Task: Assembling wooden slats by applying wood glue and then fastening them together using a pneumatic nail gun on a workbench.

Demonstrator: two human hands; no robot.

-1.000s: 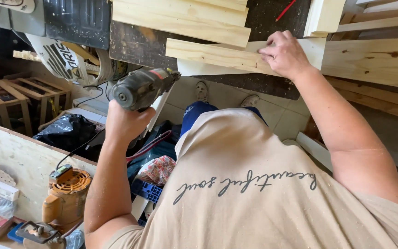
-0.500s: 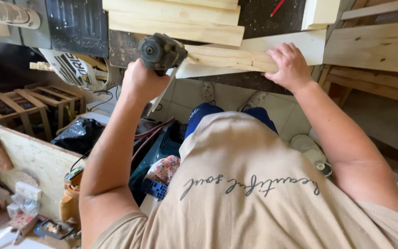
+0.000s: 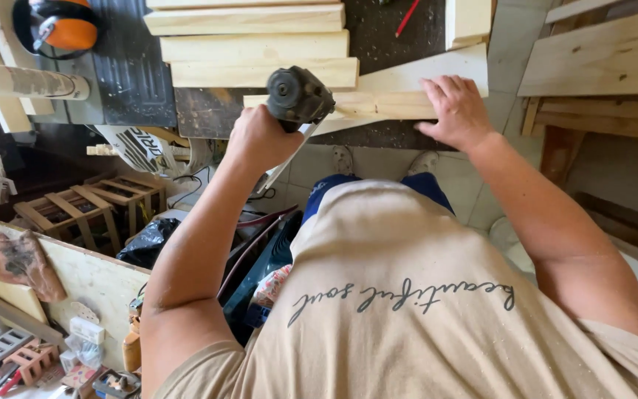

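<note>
Left hand wrapped tight around the grip of a dark grey handheld power tool, tool nose resting against a pale pine wood strip at the front edge of the dark workbench. Right hand spread flat, palm down, pressing the same strip, just right of the tool. Stacked pale wooden planks lie behind the tool on the bench. Orange ear defenders sit at the bench's far left. Red pencil beyond the planks.
</note>
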